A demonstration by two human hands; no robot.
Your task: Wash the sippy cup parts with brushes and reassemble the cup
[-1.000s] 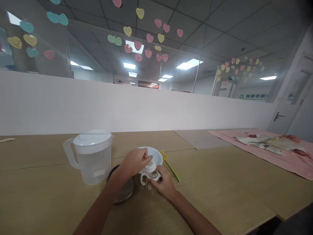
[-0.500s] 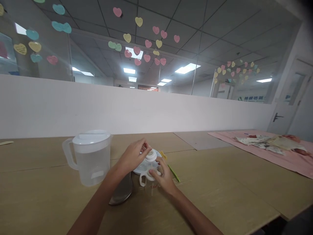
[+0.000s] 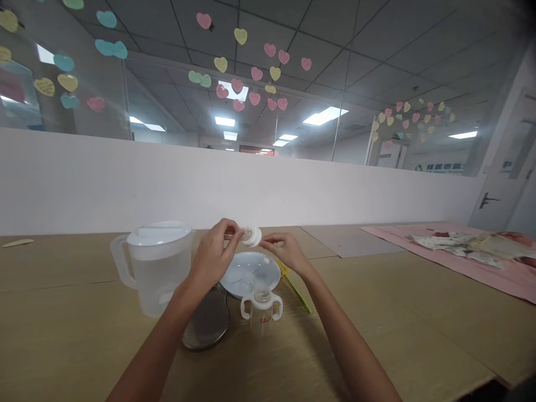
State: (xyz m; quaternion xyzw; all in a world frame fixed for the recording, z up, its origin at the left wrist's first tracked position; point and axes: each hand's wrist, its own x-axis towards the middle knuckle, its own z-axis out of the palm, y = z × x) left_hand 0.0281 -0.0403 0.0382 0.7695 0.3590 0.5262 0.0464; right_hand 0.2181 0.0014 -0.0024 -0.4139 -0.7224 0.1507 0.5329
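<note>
White bottle cap (image 3: 252, 237) sits raised above the bench (image 3: 377, 329), a little below the centre of the frame, between the left hand (image 3: 213, 252) and the right hand (image 3: 288, 251). On my feed the left hand has it from the left, thumb and fingers pinched on the clear, narrower part that juts from its wide rim. The right hand is at the other side, its fingertips bunched at the rim's right edge; I cannot tell from this view whether they grip it or only touch it.

Below both hands, in the lower middle of the frame, I see the bottle (image 3: 262, 317) standing upright on the bench, its neck open, a handle on either side and red lettering on the front. Just behind it lies a pale bowl (image 3: 228, 273). To the bottle's left, partly behind the left forearm (image 3: 167, 329), I make out a dark, flat, rounded object (image 3: 206, 324), and farther left stands a lidded pitcher (image 3: 157, 257). A slim green stick (image 3: 299, 294) with a yellow end slants beside the bowl on the right. Pink cloth (image 3: 393, 245) lies toward the right edge of the frame, well apart from the hands.
</note>
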